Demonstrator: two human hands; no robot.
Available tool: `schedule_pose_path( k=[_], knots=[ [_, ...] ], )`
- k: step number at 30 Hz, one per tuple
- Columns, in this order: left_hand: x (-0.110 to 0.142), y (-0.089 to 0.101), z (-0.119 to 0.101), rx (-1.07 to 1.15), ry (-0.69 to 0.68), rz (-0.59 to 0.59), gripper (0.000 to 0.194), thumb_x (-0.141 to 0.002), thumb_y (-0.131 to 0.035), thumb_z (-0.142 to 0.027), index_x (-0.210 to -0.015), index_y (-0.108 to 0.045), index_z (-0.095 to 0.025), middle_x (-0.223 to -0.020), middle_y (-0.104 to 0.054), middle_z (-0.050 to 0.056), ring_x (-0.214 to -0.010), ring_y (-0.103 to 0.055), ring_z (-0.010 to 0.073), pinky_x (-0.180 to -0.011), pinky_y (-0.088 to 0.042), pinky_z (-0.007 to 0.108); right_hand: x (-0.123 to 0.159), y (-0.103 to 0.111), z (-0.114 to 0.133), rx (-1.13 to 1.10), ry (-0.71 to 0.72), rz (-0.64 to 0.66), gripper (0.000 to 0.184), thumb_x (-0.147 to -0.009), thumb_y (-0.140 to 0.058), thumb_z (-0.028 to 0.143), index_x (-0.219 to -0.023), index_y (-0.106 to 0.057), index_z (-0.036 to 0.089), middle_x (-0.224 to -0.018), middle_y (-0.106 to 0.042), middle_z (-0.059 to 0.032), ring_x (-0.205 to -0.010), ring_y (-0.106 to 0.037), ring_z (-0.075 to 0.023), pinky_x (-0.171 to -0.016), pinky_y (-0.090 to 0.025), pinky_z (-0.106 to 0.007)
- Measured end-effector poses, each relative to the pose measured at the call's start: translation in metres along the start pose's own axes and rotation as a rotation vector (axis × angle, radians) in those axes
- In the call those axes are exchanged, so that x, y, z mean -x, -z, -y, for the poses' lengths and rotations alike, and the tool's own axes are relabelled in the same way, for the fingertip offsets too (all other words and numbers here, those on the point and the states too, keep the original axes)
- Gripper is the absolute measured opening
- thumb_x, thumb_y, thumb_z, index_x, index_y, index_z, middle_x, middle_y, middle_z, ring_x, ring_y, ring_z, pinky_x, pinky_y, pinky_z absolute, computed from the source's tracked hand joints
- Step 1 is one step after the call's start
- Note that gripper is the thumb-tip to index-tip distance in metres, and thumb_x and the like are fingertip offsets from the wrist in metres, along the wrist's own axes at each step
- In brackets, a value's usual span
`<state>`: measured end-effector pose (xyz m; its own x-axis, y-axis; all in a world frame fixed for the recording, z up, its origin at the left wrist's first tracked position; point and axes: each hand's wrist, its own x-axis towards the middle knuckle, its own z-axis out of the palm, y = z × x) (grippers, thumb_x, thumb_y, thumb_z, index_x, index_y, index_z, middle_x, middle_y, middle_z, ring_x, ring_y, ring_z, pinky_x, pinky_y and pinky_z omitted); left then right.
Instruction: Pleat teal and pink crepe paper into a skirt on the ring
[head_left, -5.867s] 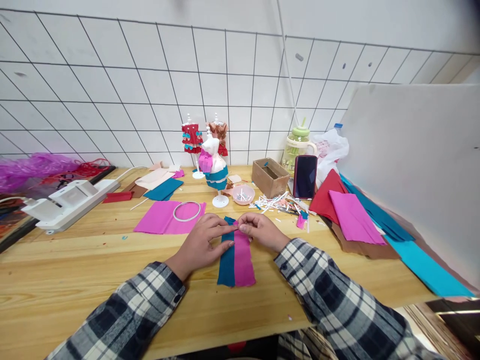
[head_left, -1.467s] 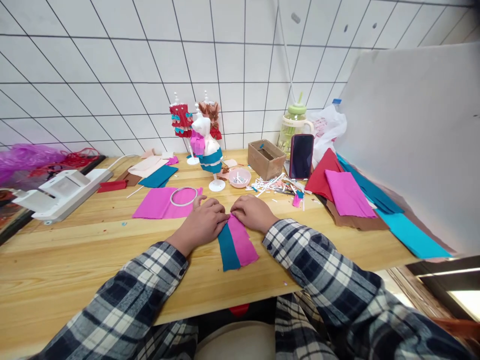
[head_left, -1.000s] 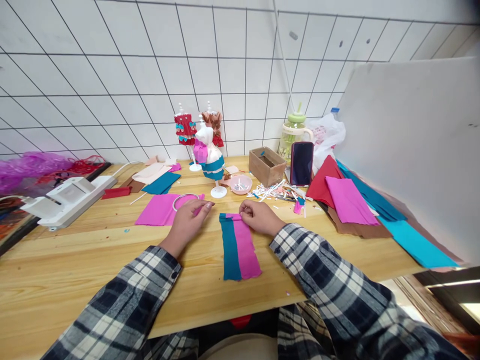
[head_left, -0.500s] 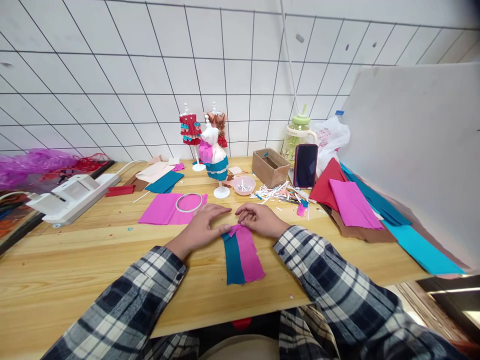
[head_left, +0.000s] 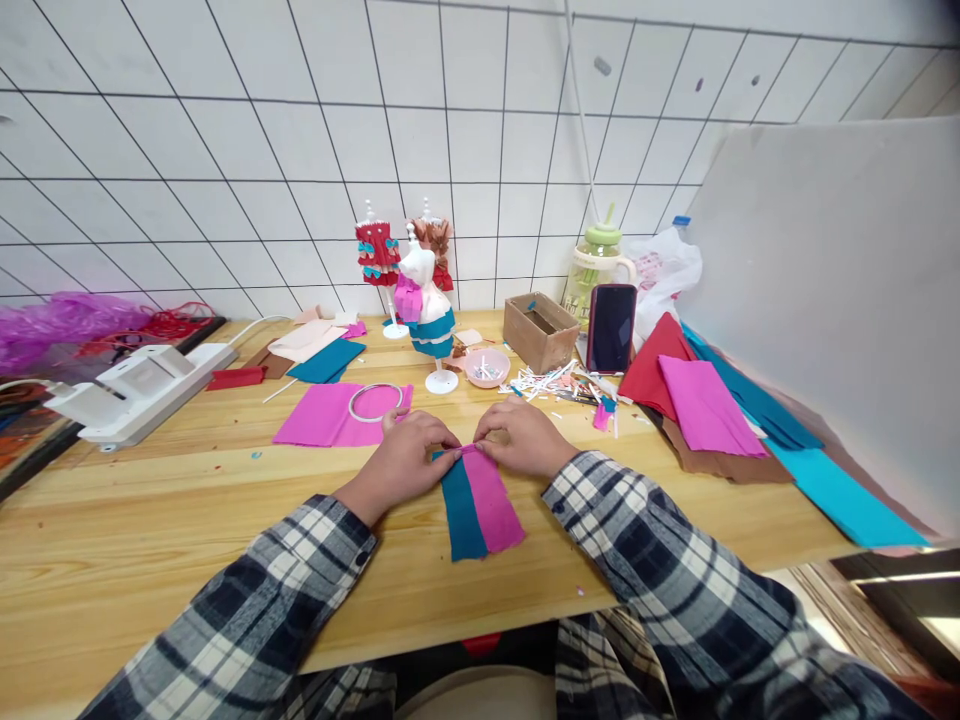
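Observation:
A strip of teal and pink crepe paper (head_left: pixel 480 505) lies lengthwise on the wooden table (head_left: pixel 187 520) in front of me. My left hand (head_left: pixel 409 462) and my right hand (head_left: pixel 517 440) meet at its far end, fingers curled and pinching the folded edge of the paper. Both sleeves are plaid. Just behind my left hand lies a pink paper sheet (head_left: pixel 322 415) with a white ring (head_left: pixel 375 401) on it.
Small dress forms (head_left: pixel 424 300) in paper dresses stand at the back. Near them are a pink dish (head_left: pixel 486 366), a cardboard box (head_left: pixel 540 330), a phone (head_left: pixel 611 327), a green-lidded bottle (head_left: pixel 596 265), paper scraps (head_left: pixel 559 385). Stacked coloured sheets (head_left: pixel 705 405) lie right, a white machine (head_left: pixel 135 385) left.
Over the last second my left hand came back from the pink sheet to the strip's far end. Both hands now pinch the folded end, which has shortened a little.

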<state>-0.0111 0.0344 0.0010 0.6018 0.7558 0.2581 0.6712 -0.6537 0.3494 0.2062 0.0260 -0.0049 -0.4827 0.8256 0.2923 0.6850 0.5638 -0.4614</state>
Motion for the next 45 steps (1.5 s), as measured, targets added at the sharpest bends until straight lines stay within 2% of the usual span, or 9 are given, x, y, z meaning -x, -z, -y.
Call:
schedule_pose_path(
  k=[3,7,9,13,18,22,29,35,45],
  knots=[
    [-0.001,0.0,0.003,0.02,0.041,-0.047,0.036,-0.082,-0.06,-0.052,-0.105,-0.068,-0.025,-0.105,-0.07,0.007,-0.104,-0.058,0.0272,-0.099,-0.031,0.048,0.001,0.004,0.002,0.022,-0.058,-0.114,0.009,-0.083,-0.064,0.023,-0.082,-0.072,0.021,-0.086,-0.07,-0.0039,-0.09,-0.057,-0.0196,-0.087,-0.04,-0.033],
    [-0.003,0.006,0.01,0.042,0.196,-0.329,0.062,-0.084,-0.057,-0.053,-0.136,-0.045,-0.022,-0.125,-0.06,0.01,-0.116,-0.05,0.0291,-0.097,-0.035,0.045,0.008,0.017,0.002,0.069,-0.304,-0.771,0.021,-0.093,-0.052,0.029,-0.094,-0.07,0.02,-0.106,-0.064,-0.0095,-0.105,-0.053,-0.0235,-0.096,-0.036,-0.039],
    [0.0,0.011,0.012,0.039,0.256,-0.533,0.053,-0.091,-0.047,-0.047,-0.137,-0.042,-0.021,-0.121,-0.06,0.01,-0.113,-0.05,0.0268,-0.098,-0.034,0.044,0.01,0.018,0.001,0.08,-0.301,-0.911,0.024,-0.093,-0.052,0.034,-0.094,-0.072,0.02,-0.114,-0.06,-0.0108,-0.111,-0.049,-0.0249,-0.097,-0.035,-0.041],
    [0.008,0.019,0.01,-0.008,0.171,-0.716,0.035,-0.095,-0.04,-0.041,-0.119,-0.056,-0.022,-0.109,-0.064,0.008,-0.106,-0.053,0.0247,-0.099,-0.032,0.043,0.004,0.002,-0.003,0.045,-0.085,-0.453,0.014,-0.086,-0.066,0.034,-0.085,-0.076,0.025,-0.101,-0.064,-0.0058,-0.098,-0.053,-0.0207,-0.091,-0.038,-0.036],
    [0.005,0.013,-0.002,-0.089,-0.068,-0.171,0.041,-0.08,-0.06,-0.058,-0.103,-0.066,-0.025,-0.104,-0.068,0.007,-0.105,-0.054,0.0288,-0.098,-0.031,0.047,-0.002,-0.011,-0.01,0.032,-0.042,-0.088,0.009,-0.082,-0.071,0.03,-0.086,-0.076,0.024,-0.091,-0.065,-0.0033,-0.092,-0.054,-0.0178,-0.087,-0.039,-0.033],
    [0.0,0.003,-0.01,-0.16,-0.067,-0.019,0.053,-0.074,-0.067,-0.058,-0.116,-0.061,-0.025,-0.108,-0.068,0.009,-0.106,-0.053,0.032,-0.094,-0.029,0.051,0.0,-0.006,-0.013,0.022,-0.046,-0.11,0.007,-0.08,-0.073,0.026,-0.086,-0.077,0.025,-0.1,-0.061,-0.0037,-0.096,-0.054,-0.017,-0.087,-0.039,-0.031],
    [-0.001,-0.003,-0.006,-0.178,-0.065,0.021,0.019,-0.085,-0.058,-0.039,-0.091,-0.069,-0.026,-0.09,-0.072,0.006,-0.096,-0.058,0.0282,-0.1,-0.021,0.057,0.002,0.002,-0.011,0.039,0.014,0.069,0.005,-0.079,-0.072,0.024,-0.083,-0.076,0.023,-0.09,-0.064,-0.0032,-0.093,-0.056,-0.018,-0.085,-0.04,-0.031],
    [-0.001,-0.004,-0.006,-0.159,-0.085,0.051,0.016,-0.085,-0.056,-0.033,-0.085,-0.071,-0.026,-0.083,-0.073,0.004,-0.09,-0.059,0.0264,-0.099,-0.018,0.06,0.004,0.005,0.0,0.081,0.012,0.132,0.034,-0.077,-0.073,0.035,-0.108,-0.068,0.021,-0.099,-0.066,-0.0069,-0.098,-0.058,-0.0216,-0.085,-0.041,-0.032],
    [-0.003,-0.012,-0.001,-0.103,-0.056,0.044,0.022,-0.086,-0.055,-0.041,-0.087,-0.07,-0.025,-0.084,-0.07,0.005,-0.086,-0.06,0.0244,-0.092,-0.03,0.048,0.002,0.001,-0.003,0.114,-0.032,0.179,0.016,-0.083,-0.063,0.021,-0.094,-0.073,0.023,-0.092,-0.072,-0.0032,-0.088,-0.061,-0.0184,-0.074,-0.04,-0.027]
  ],
)
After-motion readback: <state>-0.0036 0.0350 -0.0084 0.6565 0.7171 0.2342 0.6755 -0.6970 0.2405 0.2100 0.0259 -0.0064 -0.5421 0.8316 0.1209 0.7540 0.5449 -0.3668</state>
